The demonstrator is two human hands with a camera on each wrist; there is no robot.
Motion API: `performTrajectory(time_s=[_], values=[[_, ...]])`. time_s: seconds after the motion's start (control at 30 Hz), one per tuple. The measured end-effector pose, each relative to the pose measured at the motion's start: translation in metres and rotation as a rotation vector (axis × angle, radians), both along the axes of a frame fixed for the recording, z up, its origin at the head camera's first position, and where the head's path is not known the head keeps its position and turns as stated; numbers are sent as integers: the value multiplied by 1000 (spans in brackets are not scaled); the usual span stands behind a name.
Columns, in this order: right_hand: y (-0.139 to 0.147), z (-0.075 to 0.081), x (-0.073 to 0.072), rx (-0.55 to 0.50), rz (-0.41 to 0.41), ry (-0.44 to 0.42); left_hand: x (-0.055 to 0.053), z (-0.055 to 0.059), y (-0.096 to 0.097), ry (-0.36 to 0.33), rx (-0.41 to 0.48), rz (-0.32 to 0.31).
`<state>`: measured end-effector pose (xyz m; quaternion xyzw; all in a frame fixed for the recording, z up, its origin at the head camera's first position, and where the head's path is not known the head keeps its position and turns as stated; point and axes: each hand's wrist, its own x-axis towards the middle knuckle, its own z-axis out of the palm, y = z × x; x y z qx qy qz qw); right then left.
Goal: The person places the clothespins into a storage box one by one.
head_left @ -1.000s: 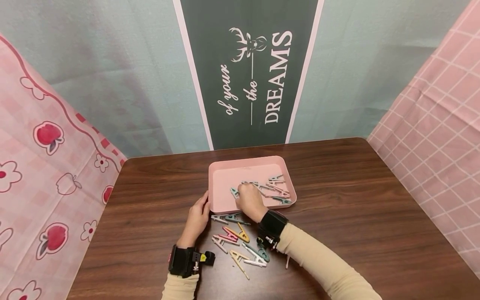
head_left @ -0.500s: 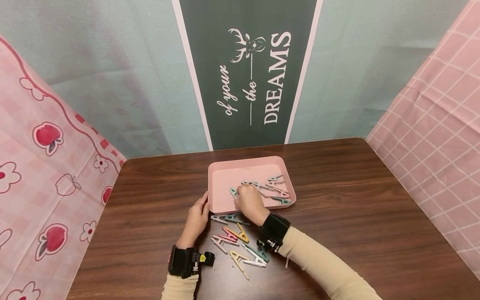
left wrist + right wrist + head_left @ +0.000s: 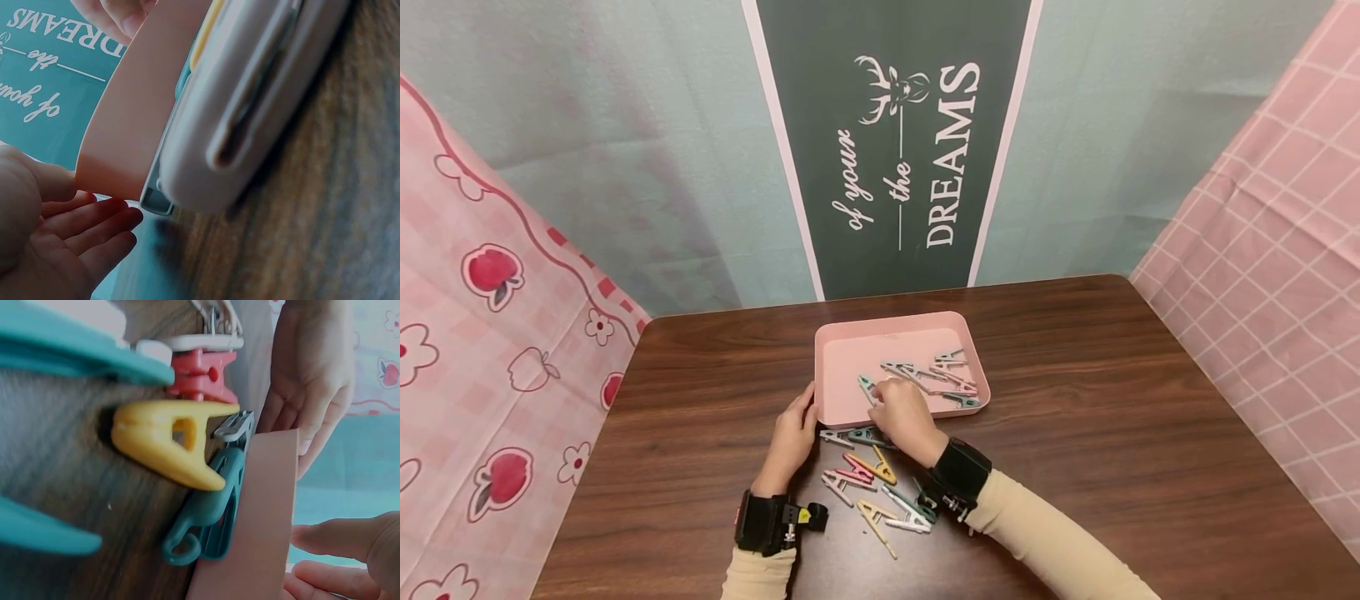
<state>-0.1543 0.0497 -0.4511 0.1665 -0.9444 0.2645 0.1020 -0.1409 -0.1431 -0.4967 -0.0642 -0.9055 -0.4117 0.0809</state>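
My right hand (image 3: pixel 910 417) reaches over the near wall of the pink tray (image 3: pixel 850 333). Its curled fingers pinch the lower end of a light-teal clothespin (image 3: pixel 867 386) lying slanted in the tray; in the right wrist view the tray wall hides that grip. At the tray's near left corner is my left hand (image 3: pixel 793 433), its thumb against the rim and its fingers loosely extended along the side (image 3: pixel 94 234). Grey, pink and teal clothespins (image 3: pixel 955 385) lie together in the tray's right half.
Against the tray's near wall lie a grey clothespin (image 3: pixel 837 437) and a dark teal one (image 3: pixel 215 506). Closer to me are a yellow (image 3: pixel 883 467), a pink (image 3: pixel 856 469), a pale yellow (image 3: pixel 874 521) and a white clothespin (image 3: pixel 910 517) on the brown table (image 3: pixel 1075 400).
My right hand has shifted slightly toward me and to the right. The light-teal clothespin now slants more steeply and more of it shows. My left hand stays at the tray's corner.
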Motion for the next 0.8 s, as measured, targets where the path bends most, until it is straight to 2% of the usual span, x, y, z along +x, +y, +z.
performTrajectory(time_s=[0.27, 0.47, 0.67, 0.8], values=[[4, 2, 18, -55, 47, 13, 1, 1, 0, -11, 0, 0], [3, 3, 29, -29, 60, 32, 1, 1, 0, -6, 0, 8], [-1, 2, 38, -34, 169, 9, 1, 1, 0, -2, -1, 7], [-6, 1, 40, 5, 251, -16, 1, 0, 0, -11, -2, 9]])
